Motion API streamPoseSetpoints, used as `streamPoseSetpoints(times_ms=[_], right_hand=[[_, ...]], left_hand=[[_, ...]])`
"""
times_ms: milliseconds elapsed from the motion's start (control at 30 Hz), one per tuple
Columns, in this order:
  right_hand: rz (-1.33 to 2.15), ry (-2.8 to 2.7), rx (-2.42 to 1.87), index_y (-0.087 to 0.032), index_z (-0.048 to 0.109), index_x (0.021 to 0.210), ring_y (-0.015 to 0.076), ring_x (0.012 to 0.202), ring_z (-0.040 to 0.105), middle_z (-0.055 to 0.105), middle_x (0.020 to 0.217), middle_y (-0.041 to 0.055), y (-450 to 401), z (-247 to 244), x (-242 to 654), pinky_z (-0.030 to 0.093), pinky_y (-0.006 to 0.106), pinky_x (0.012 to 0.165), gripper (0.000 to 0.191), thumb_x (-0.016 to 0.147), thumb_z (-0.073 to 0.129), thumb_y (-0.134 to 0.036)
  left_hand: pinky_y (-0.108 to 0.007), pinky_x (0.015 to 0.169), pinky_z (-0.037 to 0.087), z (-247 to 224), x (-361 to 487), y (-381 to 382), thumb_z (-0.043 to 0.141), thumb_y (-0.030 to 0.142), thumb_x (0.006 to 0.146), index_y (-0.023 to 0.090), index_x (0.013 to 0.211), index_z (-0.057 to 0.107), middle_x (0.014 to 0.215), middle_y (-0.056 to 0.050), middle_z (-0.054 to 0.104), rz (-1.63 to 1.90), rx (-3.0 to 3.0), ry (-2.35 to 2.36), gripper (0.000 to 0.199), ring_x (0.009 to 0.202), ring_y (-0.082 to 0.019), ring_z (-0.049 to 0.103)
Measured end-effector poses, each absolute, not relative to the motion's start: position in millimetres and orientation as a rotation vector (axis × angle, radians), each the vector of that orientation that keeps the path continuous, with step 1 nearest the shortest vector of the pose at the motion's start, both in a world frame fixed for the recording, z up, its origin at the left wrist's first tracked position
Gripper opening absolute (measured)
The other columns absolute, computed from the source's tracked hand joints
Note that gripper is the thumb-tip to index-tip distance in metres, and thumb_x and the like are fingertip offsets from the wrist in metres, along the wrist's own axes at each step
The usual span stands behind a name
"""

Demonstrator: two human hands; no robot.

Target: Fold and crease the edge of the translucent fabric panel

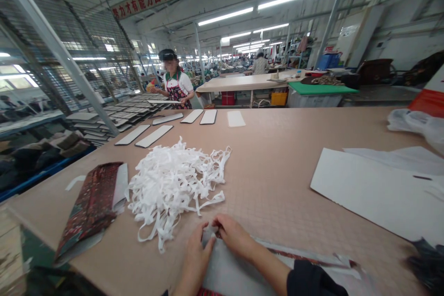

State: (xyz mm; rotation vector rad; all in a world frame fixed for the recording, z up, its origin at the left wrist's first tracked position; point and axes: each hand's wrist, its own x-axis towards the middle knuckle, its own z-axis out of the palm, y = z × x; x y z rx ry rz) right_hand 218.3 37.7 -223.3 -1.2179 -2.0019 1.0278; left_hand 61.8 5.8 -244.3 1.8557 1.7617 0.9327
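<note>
My left hand (196, 256) and my right hand (236, 236) meet at the bottom middle of the view, their fingertips pinching the upper edge of a pale grey sheet (225, 270). The sheet lies on a strip of printed material (305, 259) with a red and dark pattern, partly hidden under it. Just above my fingers is a loose heap of white flat strips (173, 189), not touching my hands. Left of the heap lies a folded dark red patterned bag-like piece (90, 208). All of this rests on a tan cutting table (270, 185).
Large white card sheets (374, 189) lie to the right, with a plastic bag (416, 122) beyond them. Several narrow dark-edged panels (152, 135) lie across the far table end. A co-worker (176, 85) in an apron stands past it, beside stacked panels (97, 122).
</note>
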Motion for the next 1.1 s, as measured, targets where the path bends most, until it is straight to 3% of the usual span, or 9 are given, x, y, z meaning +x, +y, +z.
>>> streamPoseSetpoints(times_ms=[167, 333, 500, 833, 1100], right_hand=[[0.926, -2.151, -1.194, -0.017, 0.059, 0.082, 0.0142, 0.084, 0.051, 0.061, 0.084, 0.0022, 42.3, -230.4, 217.3, 0.038, 0.023, 0.076, 0.025, 0.073, 0.04, -0.002], [0.809, -2.269, -1.131, -0.016, 0.062, 0.078, 0.0142, 0.084, 0.052, 0.061, 0.082, 0.0019, 47.6, -232.0, 217.1, 0.038, 0.023, 0.078, 0.024, 0.076, 0.042, -0.004], [0.797, -2.382, -1.166, -0.016, 0.064, 0.078, 0.0138, 0.085, 0.053, 0.061, 0.085, 0.0033, 52.8, -222.6, 216.1, 0.039, 0.022, 0.077, 0.023, 0.076, 0.043, -0.007], [0.818, -2.464, -1.239, -0.018, 0.063, 0.082, 0.0153, 0.079, 0.055, 0.061, 0.087, 0.0039, 59.9, -213.0, 210.1, 0.041, 0.024, 0.07, 0.022, 0.071, 0.046, -0.008], [0.864, -2.462, -1.294, -0.016, 0.064, 0.081, 0.0154, 0.079, 0.057, 0.063, 0.087, 0.005, 64.7, -210.1, 212.7, 0.04, 0.023, 0.069, 0.018, 0.072, 0.049, -0.012]], left_hand=[[-0.036, 0.067, 0.049, -251.1, 62.0, 4.9, 0.05, 0.031, 0.073, 0.017, 0.099, 0.052, 0.078, -0.004, 0.063, 0.944, 1.887, 1.807, 0.03, 0.073, -0.021, 0.061], [-0.036, 0.07, 0.045, -243.2, 63.7, -0.1, 0.047, 0.024, 0.078, 0.02, 0.086, 0.056, 0.088, -0.006, 0.06, 0.903, 2.393, 1.837, 0.013, 0.082, -0.022, 0.057], [-0.037, 0.071, 0.04, -235.5, 68.9, -8.6, 0.044, 0.01, 0.078, 0.021, 0.077, 0.058, 0.078, -0.003, 0.058, 0.626, 2.764, 1.817, 0.018, 0.075, -0.02, 0.053], [-0.033, 0.067, 0.045, -236.9, 66.5, -12.3, 0.032, -0.002, 0.076, 0.015, 0.1, 0.056, 0.081, -0.005, 0.058, 0.484, 3.011, 1.711, 0.039, 0.071, -0.018, 0.054], [-0.031, 0.069, 0.045, -233.8, 68.4, -13.6, 0.035, -0.002, 0.075, 0.017, 0.107, 0.055, 0.086, -0.005, 0.058, 0.356, 2.958, 1.725, 0.042, 0.075, -0.018, 0.053]])
